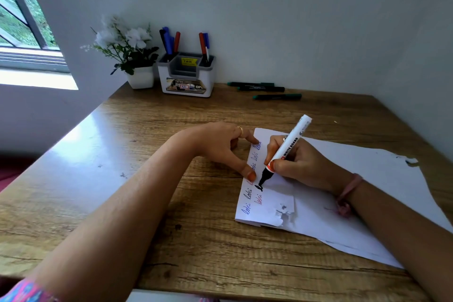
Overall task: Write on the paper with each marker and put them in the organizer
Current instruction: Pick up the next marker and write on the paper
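Writing: right hand [297, 163] marker [285, 151] on paper [343, 179].

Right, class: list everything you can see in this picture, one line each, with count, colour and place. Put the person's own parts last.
Desk: one, wood, under everything.
Paper: one sheet, white, right side, torn edges, blue and red writing.
Organizer: one, white and grey, back of desk.
Stored markers: about six, blue, red, black, upright in organizer.
Green markers: three, lying right of organizer.
Plant: one, white flowers, white pot, left of organizer.
Window: one, far left.
White marker: one, black tip on paper.
Left hand: pressing paper.
Right hand: writing.
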A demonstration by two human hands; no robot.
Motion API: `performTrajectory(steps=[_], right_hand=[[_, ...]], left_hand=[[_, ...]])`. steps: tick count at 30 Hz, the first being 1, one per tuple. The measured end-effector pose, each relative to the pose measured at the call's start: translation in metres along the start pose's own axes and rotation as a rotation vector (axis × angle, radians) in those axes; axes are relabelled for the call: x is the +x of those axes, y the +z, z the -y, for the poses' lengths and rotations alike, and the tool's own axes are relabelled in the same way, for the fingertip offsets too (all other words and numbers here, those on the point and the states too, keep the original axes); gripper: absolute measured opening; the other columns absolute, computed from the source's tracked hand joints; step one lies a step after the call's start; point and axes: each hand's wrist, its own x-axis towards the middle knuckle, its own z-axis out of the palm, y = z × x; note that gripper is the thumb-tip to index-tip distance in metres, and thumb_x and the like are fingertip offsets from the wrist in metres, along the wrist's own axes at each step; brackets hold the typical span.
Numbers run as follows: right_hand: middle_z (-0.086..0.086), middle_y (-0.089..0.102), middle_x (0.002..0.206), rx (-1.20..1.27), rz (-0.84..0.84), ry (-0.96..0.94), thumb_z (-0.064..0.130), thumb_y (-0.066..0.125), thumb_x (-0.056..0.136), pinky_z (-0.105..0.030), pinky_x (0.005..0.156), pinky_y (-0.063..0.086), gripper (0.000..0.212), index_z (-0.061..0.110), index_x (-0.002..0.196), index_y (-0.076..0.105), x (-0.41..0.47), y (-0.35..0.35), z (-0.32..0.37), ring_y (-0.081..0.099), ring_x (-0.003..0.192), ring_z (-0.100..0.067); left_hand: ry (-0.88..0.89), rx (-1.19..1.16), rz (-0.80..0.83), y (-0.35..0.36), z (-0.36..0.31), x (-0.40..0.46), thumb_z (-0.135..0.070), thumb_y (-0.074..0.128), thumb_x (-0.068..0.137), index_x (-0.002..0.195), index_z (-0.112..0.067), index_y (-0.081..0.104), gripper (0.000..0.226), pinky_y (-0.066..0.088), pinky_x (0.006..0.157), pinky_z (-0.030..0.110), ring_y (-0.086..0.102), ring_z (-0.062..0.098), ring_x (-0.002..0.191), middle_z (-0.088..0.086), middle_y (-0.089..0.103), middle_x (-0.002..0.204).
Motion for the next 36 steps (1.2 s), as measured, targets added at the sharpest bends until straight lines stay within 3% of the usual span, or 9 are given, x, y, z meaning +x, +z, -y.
performTrajectory(steps=[2,5,9,13,17,22,27,32,36], right_hand=[[-0.005,0.054,0.063,-0.012,0.006,-0.003,0.014,0.064,0.068,-0.022,0.055,0.042,0.011,0.013,0.067,0.052,-0.0001,0.0,0.0003,0.048,0.058,-0.013],[0.005,0.054,0.059,-0.004,-0.002,-0.001,0.007,0.06,0.069,-0.018,0.055,0.043,0.01,0.009,0.067,0.051,-0.0012,-0.0003,0.0012,0.049,0.057,-0.005],[0.004,0.055,0.058,-0.006,-0.025,-0.005,0.006,0.059,0.072,-0.019,0.055,0.045,0.015,0.018,0.065,0.054,-0.0001,0.0023,0.0028,0.051,0.057,-0.007],[0.006,0.055,0.057,-0.001,-0.029,0.005,0.006,0.059,0.072,-0.016,0.053,0.045,0.012,0.014,0.066,0.053,-0.0007,0.0021,0.0032,0.052,0.054,-0.004],[-0.001,0.058,0.064,-0.002,-0.072,0.009,0.01,0.061,0.072,-0.023,0.06,0.051,0.015,0.022,0.065,0.056,0.0013,0.0043,0.0037,0.057,0.061,-0.01],[-0.005,0.053,0.062,-0.011,-0.073,0.03,0.007,0.059,0.068,-0.034,0.064,0.047,0.013,0.014,0.064,0.049,-0.0014,0.0011,0.0031,0.05,0.065,-0.023],[-0.011,0.053,0.066,-0.034,-0.112,0.035,0.011,0.059,0.069,-0.028,0.061,0.048,0.01,0.017,0.066,0.052,0.0022,0.0037,0.0041,0.051,0.062,-0.015],[-0.004,0.047,0.056,-0.028,-0.105,0.04,0.009,0.059,0.068,-0.023,0.05,0.04,0.013,0.015,0.064,0.048,0.0002,0.0015,0.0034,0.043,0.052,-0.014],[0.0,0.054,0.06,-0.025,-0.13,0.019,0.01,0.059,0.068,-0.022,0.057,0.047,0.01,0.015,0.065,0.051,0.0028,0.0026,0.0036,0.052,0.057,-0.007]], left_hand=[[0.002,0.003,-0.003,0.0001,0.0002,0.0,-0.066,0.073,0.061,0.135,-0.043,0.038,0.085,0.043,0.072,0.025,0.05,0.008,0.089,-0.009,0.053,0.102],[0.004,0.008,-0.002,0.0005,0.0005,0.0003,-0.066,0.071,0.062,0.135,-0.043,0.038,0.083,0.044,0.073,0.026,0.05,0.008,0.088,-0.01,0.052,0.099],[0.029,0.034,-0.022,0.0002,0.0011,0.0011,-0.062,0.065,0.072,0.136,-0.042,0.04,0.071,0.037,0.067,0.025,0.047,0.006,0.08,-0.015,0.046,0.089],[0.045,0.059,-0.036,0.0012,0.001,0.0022,-0.06,0.062,0.077,0.136,-0.041,0.04,0.066,0.036,0.065,0.023,0.047,0.006,0.081,-0.013,0.047,0.09],[0.049,0.053,-0.042,0.0015,0.0035,0.0026,-0.06,0.063,0.076,0.135,-0.042,0.041,0.066,0.038,0.067,0.024,0.048,0.006,0.083,-0.01,0.05,0.093],[0.052,0.047,-0.041,0.002,0.0035,0.0039,-0.061,0.063,0.076,0.135,-0.042,0.041,0.066,0.039,0.068,0.024,0.05,0.008,0.084,-0.008,0.052,0.096],[0.046,0.052,-0.039,0.0009,0.0044,0.0048,-0.062,0.063,0.075,0.135,-0.043,0.041,0.066,0.04,0.07,0.025,0.05,0.007,0.086,-0.007,0.053,0.099],[0.043,0.055,-0.046,0.0018,0.0027,0.0034,-0.061,0.063,0.076,0.134,-0.043,0.041,0.066,0.035,0.064,0.022,0.047,0.005,0.079,-0.015,0.046,0.087],[0.039,0.047,-0.046,0.0015,0.0036,0.0027,-0.061,0.064,0.075,0.134,-0.043,0.041,0.066,0.036,0.064,0.023,0.047,0.005,0.079,-0.015,0.047,0.089]])
